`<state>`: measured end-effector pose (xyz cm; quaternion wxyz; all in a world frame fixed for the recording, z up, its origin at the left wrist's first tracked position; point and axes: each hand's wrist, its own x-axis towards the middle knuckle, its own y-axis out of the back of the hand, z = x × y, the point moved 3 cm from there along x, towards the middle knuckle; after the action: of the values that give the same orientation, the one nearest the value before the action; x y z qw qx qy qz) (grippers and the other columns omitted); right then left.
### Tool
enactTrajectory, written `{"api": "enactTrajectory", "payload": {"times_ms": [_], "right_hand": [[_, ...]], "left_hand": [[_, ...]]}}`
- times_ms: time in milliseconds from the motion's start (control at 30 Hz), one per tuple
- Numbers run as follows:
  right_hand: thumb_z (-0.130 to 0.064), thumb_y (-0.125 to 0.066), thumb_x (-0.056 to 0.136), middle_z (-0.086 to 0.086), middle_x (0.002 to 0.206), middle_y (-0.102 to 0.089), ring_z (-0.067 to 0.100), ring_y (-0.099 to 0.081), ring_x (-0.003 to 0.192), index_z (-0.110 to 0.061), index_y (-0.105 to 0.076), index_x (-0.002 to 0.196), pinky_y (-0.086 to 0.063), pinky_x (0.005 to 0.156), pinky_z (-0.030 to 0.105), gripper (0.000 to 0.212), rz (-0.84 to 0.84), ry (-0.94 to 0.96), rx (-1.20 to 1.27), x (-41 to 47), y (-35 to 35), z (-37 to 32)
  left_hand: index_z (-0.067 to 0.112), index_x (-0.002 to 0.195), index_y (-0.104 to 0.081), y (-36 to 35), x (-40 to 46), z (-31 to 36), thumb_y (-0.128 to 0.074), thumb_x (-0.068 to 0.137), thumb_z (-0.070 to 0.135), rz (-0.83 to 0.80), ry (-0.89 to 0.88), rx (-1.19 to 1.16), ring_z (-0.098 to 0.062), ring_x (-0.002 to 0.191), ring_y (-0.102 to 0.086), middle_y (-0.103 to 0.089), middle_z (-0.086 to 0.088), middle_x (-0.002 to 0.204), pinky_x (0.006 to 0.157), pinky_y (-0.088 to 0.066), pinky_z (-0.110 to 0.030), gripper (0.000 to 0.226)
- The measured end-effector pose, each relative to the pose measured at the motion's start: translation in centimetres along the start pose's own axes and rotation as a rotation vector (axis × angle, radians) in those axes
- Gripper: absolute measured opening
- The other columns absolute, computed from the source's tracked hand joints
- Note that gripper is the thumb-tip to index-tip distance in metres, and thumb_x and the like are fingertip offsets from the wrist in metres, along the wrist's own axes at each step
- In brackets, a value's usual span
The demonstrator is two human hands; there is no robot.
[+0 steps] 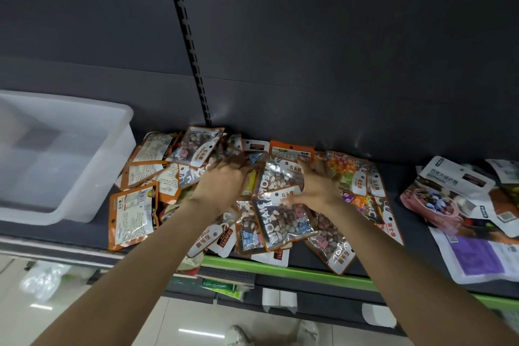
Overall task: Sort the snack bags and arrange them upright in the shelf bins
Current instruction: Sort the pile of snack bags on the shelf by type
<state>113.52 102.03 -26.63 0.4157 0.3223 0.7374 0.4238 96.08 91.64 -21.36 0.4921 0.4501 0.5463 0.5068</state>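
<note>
Hands in stone-candy bag pile [283, 213], gathering like bags: left hand [222, 180] blurred, grip unclear; right hand [314, 185] pinches one; clear bin [123, 118] waits alongside.

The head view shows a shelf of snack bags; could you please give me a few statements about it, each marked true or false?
1. The clear plastic bin holds upright snack bags. False: no bags are in it.
2. The stone candy bags lie in a loose pile on the shelf. True.
3. Both the left hand and the right hand are in the pile. True.
4. The bin stands right of the pile. False: it stands left.
5. Larger white bags lie at the right. True.
</note>
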Motion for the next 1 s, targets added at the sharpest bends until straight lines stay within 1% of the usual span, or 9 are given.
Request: {"api": "enactTrajectory", "payload": {"times_ms": [67,167,267,367,533,633,733,833,1000], "right_hand": [[-0.034,-0.07,0.081,0.007,0.129,-0.051,0.022,-0.05,0.118,-0.018,-0.045,0.132,-0.043,0.099,0.042,0.059,0.085,0.022,0.081,-0.2,0.5,-0.3],[-0.028,-0.059,0.091,0.002,0.107,-0.061,0.013,-0.055,0.087,-0.015,-0.062,0.11,-0.044,0.071,0.025,0.023,0.167,0.042,0.105,-0.7,2.2,-0.2],[-0.027,-0.055,0.094,0.006,0.108,-0.054,0.02,-0.055,0.091,-0.014,-0.065,0.106,-0.042,0.076,0.028,0.02,0.27,0.015,0.156,-0.6,4.3,1.2],[-0.024,-0.049,0.097,0.014,0.112,-0.055,0.029,-0.058,0.098,-0.008,-0.06,0.106,-0.043,0.075,0.033,0.021,0.424,-0.107,0.252,-1.0,5.3,3.7],[-0.011,-0.052,0.093,0.026,0.113,-0.053,0.042,-0.052,0.102,0.002,-0.054,0.115,-0.043,0.081,0.044,0.026,0.599,-0.218,0.252,-2.7,4.2,7.0],[-0.008,-0.051,0.092,0.027,0.121,-0.052,0.045,-0.05,0.109,-0.001,-0.053,0.124,-0.042,0.092,0.048,0.033,0.703,-0.068,0.243,-3.6,4.1,6.2],[-0.026,-0.041,0.1,0.011,0.145,-0.039,0.031,-0.036,0.132,-0.017,-0.041,0.141,-0.034,0.106,0.04,0.042,0.45,0.116,0.242,-3.8,3.6,4.1],[-0.054,-0.032,0.096,-0.001,0.159,-0.01,0.025,-0.014,0.145,-0.035,-0.011,0.15,-0.021,0.116,0.044,0.061,0.081,0.106,-0.056,-3.2,2.1,4.2],[-0.057,-0.044,0.091,-0.001,0.158,-0.012,0.023,-0.017,0.144,-0.032,-0.014,0.149,-0.02,0.113,0.046,0.07,0.099,0.053,-0.227,-3.0,2.2,5.4]], "left_hand": [[0.014,0.11,-0.061,0.4,-0.2,-0.2,-0.027,0.103,0.033,0.038,0.067,-0.125,-0.024,0.097,-0.063,-0.066,-0.006,0.104,0.089,-0.045,-0.033,0.039],[0.008,0.094,-0.059,1.0,-0.5,-0.3,-0.032,0.103,0.03,0.074,0.15,-0.336,-0.026,0.078,-0.063,-0.063,-0.007,0.084,0.066,-0.042,-0.028,0.037],[0.004,0.097,-0.058,1.8,0.1,0.0,-0.034,0.102,0.027,0.094,0.191,-0.402,-0.026,0.073,-0.061,-0.059,-0.009,0.081,0.066,-0.045,-0.033,0.034],[0.007,0.124,-0.053,2.4,1.7,1.8,-0.029,0.103,0.026,0.135,0.207,-0.41,-0.034,0.093,-0.06,-0.062,-0.019,0.103,0.079,-0.048,-0.039,0.037],[0.011,0.126,-0.052,0.0,3.5,8.2,-0.03,0.103,0.023,-0.05,-0.112,-0.381,-0.028,0.097,-0.063,-0.061,-0.012,0.102,0.078,-0.049,-0.035,0.034],[0.013,0.134,-0.05,-1.8,3.4,10.6,-0.044,0.098,0.038,-0.17,-0.289,-0.483,-0.025,0.129,-0.044,-0.046,-0.01,0.14,0.104,-0.038,-0.035,0.043],[0.023,0.142,-0.042,-3.1,2.7,11.0,-0.067,0.084,0.04,-0.257,-0.474,-0.469,-0.016,0.145,-0.014,-0.019,0.0,0.158,0.117,-0.015,-0.029,0.065],[0.025,0.144,-0.037,-2.9,1.9,8.6,-0.071,0.081,0.04,-0.163,-0.442,-0.45,-0.012,0.143,-0.015,-0.018,0.005,0.157,0.115,-0.011,-0.025,0.073],[0.025,0.152,0.0,-5.0,-0.9,2.4,-0.064,0.073,0.065,-0.333,-0.142,-0.237,-0.014,0.146,0.008,0.012,0.006,0.159,0.116,0.002,-0.036,0.109]]}}
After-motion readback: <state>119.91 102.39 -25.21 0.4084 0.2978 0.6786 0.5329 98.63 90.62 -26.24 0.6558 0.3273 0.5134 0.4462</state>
